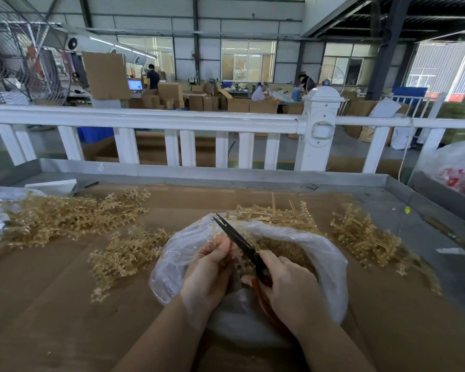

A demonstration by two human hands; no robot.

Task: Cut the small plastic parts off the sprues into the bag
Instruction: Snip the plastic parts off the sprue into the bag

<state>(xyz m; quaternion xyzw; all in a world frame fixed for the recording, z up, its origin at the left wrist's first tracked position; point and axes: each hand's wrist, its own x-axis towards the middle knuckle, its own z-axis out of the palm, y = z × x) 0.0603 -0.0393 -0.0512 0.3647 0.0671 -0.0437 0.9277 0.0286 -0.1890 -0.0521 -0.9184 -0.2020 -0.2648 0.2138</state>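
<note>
My right hand (pixel 287 288) was curled round the red handles of the scissors (pixel 242 245), blades pointing up and away over the bag (pixel 330 267) so that, I judged, whatever got snipped would drop straight in. My left hand (pixel 210 267) pinched a pale sprue (pixel 215 234) close against the blades, held above the bag's open mouth for the same reason. The bag, clear plastic, sat on the cardboard-covered counter (pixel 65 304) just in front of me, its rim rolled open; inside lay a mound of small tan cut parts (pixel 287 249). Uncut sprue piles (pixel 65 216) lay to the left within reach, more (pixel 124 256) just beside the bag. Further tan sprues (pixel 365 237) lay to the right; whether those were already stripped I couldn't tell.
</note>
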